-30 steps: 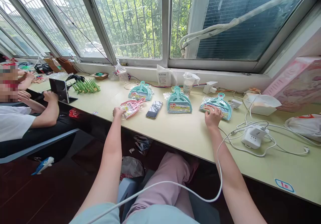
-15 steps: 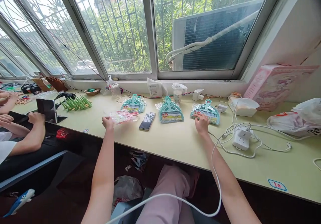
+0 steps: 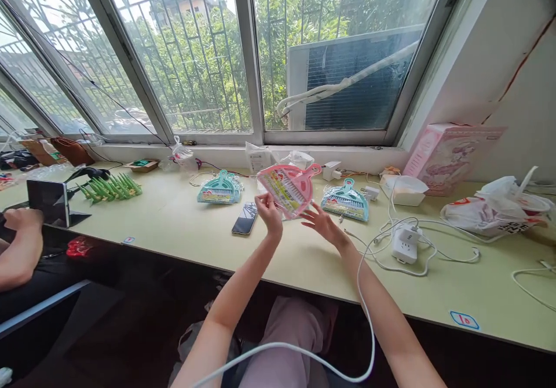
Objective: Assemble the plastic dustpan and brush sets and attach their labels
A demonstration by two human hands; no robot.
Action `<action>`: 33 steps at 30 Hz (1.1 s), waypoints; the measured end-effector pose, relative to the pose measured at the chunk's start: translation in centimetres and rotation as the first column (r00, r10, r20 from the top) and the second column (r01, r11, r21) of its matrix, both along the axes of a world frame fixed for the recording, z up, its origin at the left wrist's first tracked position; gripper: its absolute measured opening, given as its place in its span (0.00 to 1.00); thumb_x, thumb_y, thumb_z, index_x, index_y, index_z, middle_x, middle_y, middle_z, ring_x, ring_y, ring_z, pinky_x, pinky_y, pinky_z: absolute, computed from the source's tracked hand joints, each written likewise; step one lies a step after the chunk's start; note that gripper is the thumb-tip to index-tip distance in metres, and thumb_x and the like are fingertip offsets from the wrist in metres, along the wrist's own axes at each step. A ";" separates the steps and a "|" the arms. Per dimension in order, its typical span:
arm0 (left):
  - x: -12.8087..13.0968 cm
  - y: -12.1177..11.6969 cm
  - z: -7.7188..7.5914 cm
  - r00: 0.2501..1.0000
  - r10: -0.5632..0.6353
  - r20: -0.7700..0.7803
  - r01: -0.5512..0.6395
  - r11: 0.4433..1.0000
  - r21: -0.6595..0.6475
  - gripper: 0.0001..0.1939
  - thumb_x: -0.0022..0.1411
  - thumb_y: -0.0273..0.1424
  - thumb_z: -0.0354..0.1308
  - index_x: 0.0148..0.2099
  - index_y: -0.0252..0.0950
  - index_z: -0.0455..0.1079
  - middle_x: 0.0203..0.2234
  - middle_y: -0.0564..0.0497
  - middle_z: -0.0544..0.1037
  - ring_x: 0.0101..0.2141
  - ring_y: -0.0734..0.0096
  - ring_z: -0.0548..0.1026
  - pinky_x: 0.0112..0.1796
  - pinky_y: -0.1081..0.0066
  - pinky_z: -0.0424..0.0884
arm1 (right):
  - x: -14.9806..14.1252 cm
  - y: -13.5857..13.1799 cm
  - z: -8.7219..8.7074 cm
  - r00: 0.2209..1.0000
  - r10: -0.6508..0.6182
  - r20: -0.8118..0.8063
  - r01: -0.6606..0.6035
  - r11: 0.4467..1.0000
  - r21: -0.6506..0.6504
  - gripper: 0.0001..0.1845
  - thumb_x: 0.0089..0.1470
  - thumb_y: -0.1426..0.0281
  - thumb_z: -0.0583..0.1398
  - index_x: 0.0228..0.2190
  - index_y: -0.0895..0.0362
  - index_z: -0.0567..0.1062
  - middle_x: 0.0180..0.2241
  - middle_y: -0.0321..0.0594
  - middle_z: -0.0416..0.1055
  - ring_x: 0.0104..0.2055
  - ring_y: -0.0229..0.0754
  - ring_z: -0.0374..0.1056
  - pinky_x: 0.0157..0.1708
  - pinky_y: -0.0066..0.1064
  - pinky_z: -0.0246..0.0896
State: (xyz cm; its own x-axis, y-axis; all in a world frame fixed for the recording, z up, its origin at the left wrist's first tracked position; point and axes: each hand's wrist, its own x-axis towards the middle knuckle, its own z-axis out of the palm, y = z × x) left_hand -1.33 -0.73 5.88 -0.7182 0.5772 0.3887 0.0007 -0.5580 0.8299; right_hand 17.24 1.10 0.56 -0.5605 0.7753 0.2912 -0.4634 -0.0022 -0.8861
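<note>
My left hand (image 3: 270,211) grips a pink toy dustpan-and-brush set (image 3: 289,188) in a clear wrapper by its lower left edge. The set is lifted above the table and tilted, its handle pointing up to the right. Beside its lower right edge is my right hand (image 3: 322,223), fingers spread; whether a fingertip touches the wrapper I cannot tell. A teal dustpan set (image 3: 347,200) lies on the right, just beyond my right hand. Another teal set (image 3: 219,189) rests on the left. The middle teal set is hidden behind the pink one.
A phone (image 3: 245,219) lies left of my left hand. White cables surround a power strip (image 3: 405,243) on the right, and one cable hangs across my lap. Further off are a tissue box (image 3: 403,190), a plastic bag (image 3: 490,208) and green bundles (image 3: 110,188). Another person's arm (image 3: 21,249) is at far left.
My left hand has lifted the pink set from the table and carried it right, in front of the middle teal set. My right hand has let go of the right teal set and moved left.
</note>
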 end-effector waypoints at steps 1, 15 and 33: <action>2.3 0.4 -1.0 0.999 -0.038 0.012 0.038 0.999 0.001 0.11 0.63 0.40 0.56 0.36 0.39 0.61 0.28 0.52 0.71 0.28 0.75 0.71 0.31 0.73 0.68 | -0.1 0.0 -0.1 0.999 -0.002 -0.041 0.001 1.000 -0.028 0.41 0.44 0.40 0.61 0.56 0.45 0.68 0.57 0.42 0.69 0.60 0.52 0.64 0.56 0.50 0.61; -1.8 6.7 -3.5 0.395 -0.886 0.242 0.912 0.345 -0.222 0.44 0.50 0.66 0.51 0.54 0.35 0.69 0.32 0.41 0.82 0.34 0.55 0.81 0.34 0.61 0.76 | 5.5 3.5 -1.0 0.927 -0.327 0.181 0.357 0.919 -0.166 0.28 0.40 0.57 0.69 0.45 0.52 0.76 0.43 0.43 0.79 0.48 0.55 0.74 0.48 0.48 0.69; 0.2 6.3 -5.6 0.725 -0.611 0.317 0.678 0.715 -0.172 0.30 0.51 0.40 0.68 0.55 0.38 0.68 0.46 0.45 0.79 0.44 0.59 0.79 0.44 0.62 0.76 | 1.5 3.0 -1.6 0.266 -0.939 0.217 0.814 0.340 0.472 0.18 0.54 0.51 0.57 0.34 0.53 0.71 0.34 0.43 0.73 0.37 0.48 0.67 0.42 0.41 0.62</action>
